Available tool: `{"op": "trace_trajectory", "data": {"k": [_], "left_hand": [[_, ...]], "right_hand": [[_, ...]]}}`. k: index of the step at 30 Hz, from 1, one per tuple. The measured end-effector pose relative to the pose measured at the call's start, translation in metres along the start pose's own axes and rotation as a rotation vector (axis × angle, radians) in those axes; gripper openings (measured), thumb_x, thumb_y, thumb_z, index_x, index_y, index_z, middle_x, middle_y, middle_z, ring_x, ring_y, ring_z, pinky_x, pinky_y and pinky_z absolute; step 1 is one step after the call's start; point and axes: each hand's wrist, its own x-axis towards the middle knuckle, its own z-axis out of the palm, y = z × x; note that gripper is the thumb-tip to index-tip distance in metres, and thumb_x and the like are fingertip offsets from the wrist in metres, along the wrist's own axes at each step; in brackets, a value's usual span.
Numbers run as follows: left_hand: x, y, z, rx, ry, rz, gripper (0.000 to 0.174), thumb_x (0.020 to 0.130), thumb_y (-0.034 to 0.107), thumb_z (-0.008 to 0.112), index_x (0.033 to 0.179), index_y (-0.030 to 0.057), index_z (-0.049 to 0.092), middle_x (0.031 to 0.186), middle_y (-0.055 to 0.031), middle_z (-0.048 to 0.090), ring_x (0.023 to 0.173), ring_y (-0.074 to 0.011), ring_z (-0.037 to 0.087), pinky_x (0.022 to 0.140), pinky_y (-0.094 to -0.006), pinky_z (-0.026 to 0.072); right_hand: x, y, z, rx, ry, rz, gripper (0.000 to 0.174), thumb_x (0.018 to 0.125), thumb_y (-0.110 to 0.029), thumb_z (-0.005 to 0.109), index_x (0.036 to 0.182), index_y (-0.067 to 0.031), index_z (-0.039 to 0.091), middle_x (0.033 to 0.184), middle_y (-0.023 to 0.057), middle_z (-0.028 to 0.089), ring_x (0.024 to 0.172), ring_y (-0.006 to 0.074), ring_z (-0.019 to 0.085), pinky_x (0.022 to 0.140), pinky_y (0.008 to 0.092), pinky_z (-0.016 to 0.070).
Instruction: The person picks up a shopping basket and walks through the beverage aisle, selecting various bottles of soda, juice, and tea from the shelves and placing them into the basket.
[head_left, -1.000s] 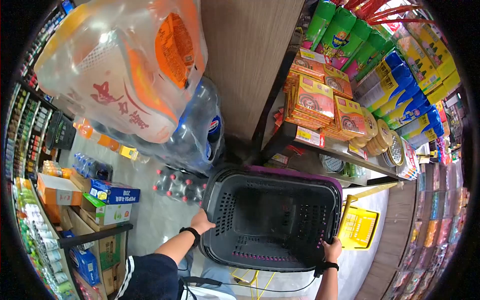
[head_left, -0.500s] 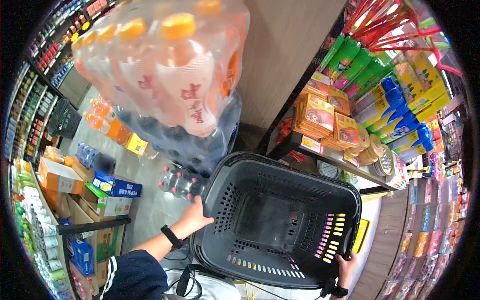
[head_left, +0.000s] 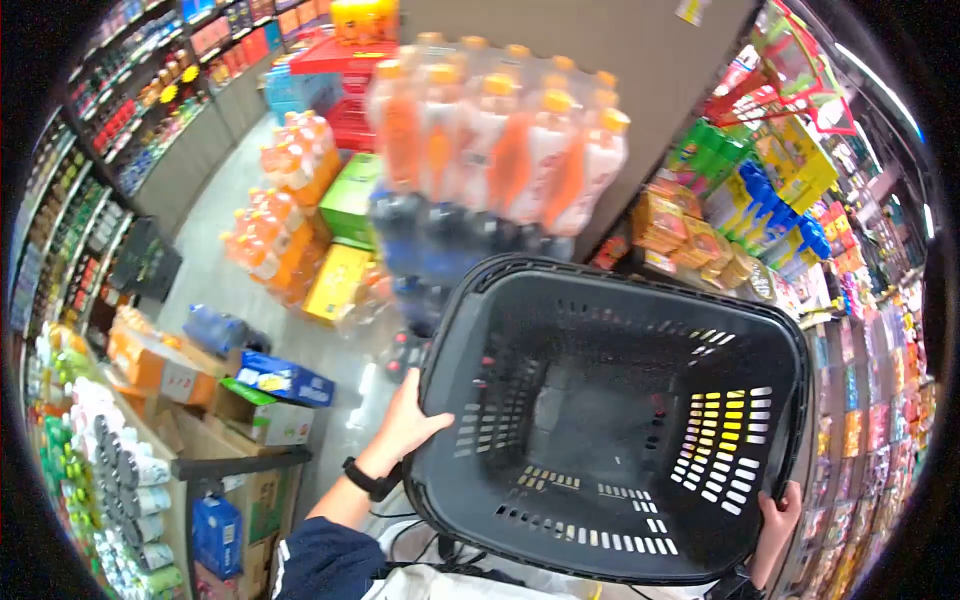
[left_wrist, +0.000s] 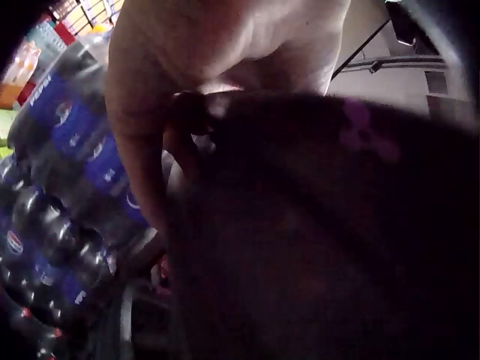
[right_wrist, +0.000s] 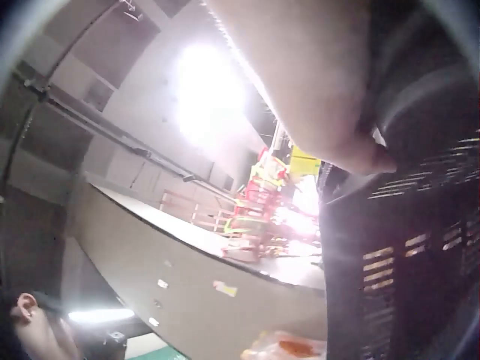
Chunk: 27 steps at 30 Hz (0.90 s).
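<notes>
An empty black basket [head_left: 590,400] with slotted walls fills the lower middle of the head view. My left hand [head_left: 405,425] grips its left rim, thumb over the edge inside. At the lower right rim, my right hand [head_left: 780,520] holds on with its thumb inside. In the left wrist view the left hand [left_wrist: 217,60] has fingers curled at the dark basket [left_wrist: 315,225]. The right wrist view has the right hand [right_wrist: 307,82] with its thumb on the slotted basket wall [right_wrist: 405,225].
Wrapped orange-capped bottles [head_left: 500,140] stand on dark bottles [head_left: 440,240] behind the basket. Shelves with boxes [head_left: 680,225] are at right. Cartons [head_left: 170,370] and a shelf of bottles [head_left: 120,480] stand at left, with grey floor [head_left: 215,250] beyond.
The basket looks larger and has moved right and nearer the camera, with both hands still on it. The yellow basket is out of direct view. The head view has turned, showing more aisle at left.
</notes>
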Motion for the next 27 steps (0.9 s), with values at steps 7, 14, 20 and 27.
{"op": "trace_trajectory", "data": {"k": [7, 14, 20, 27], "left_hand": [[-0.112, -0.031, -0.174, 0.010, 0.250, -0.057, 0.070, 0.058, 0.013, 0.074, 0.120, -0.0019, 0.046, 0.111, -0.0166, 0.057, 0.105, -0.0257, 0.054, 0.093, -0.0351, 0.0417], [-0.192, -0.054, -0.322, 0.127, 0.492, -0.114, 0.082, 0.053, 0.013, 0.075, 0.125, -0.0081, 0.043, 0.118, -0.0190, 0.055, 0.111, -0.0252, 0.052, 0.099, -0.0328, 0.0377], [-0.186, -0.010, -0.424, 0.326, 0.629, -0.070, 0.073, 0.052, 0.017, 0.074, 0.117, -0.0066, 0.050, 0.110, -0.0147, 0.058, 0.103, -0.0215, 0.054, 0.092, -0.0302, 0.0405], [-0.158, 0.038, -0.519, 0.524, 0.821, -0.058, 0.090, 0.050, 0.019, 0.073, 0.130, -0.0038, 0.041, 0.126, -0.0151, 0.048, 0.118, -0.0236, 0.045, 0.102, -0.0308, 0.0310]], "right_hand": [[-0.082, -0.065, 0.070, 0.226, -0.291, 0.119, 0.035, 0.070, 0.001, 0.064, 0.102, 0.0035, 0.050, 0.101, 0.0047, 0.050, 0.088, 0.0127, 0.047, 0.075, 0.0249, 0.0397], [-0.123, -0.183, 0.185, 0.557, -0.521, 0.111, 0.100, 0.056, 0.005, 0.061, 0.145, -0.0123, 0.019, 0.119, 0.0136, 0.046, 0.100, 0.0228, 0.053, 0.083, 0.0301, 0.0459], [-0.131, -0.241, 0.255, 0.819, -0.913, 0.261, 0.068, 0.068, 0.001, 0.055, 0.134, 0.0000, 0.036, 0.115, 0.0103, 0.055, 0.100, 0.0202, 0.055, 0.088, 0.0290, 0.0429], [-0.116, -0.296, 0.369, 0.858, -1.021, 0.125, 0.078, 0.068, 0.007, 0.053, 0.140, -0.0040, 0.025, 0.122, 0.0096, 0.047, 0.108, 0.0209, 0.047, 0.094, 0.0293, 0.0364]]}}
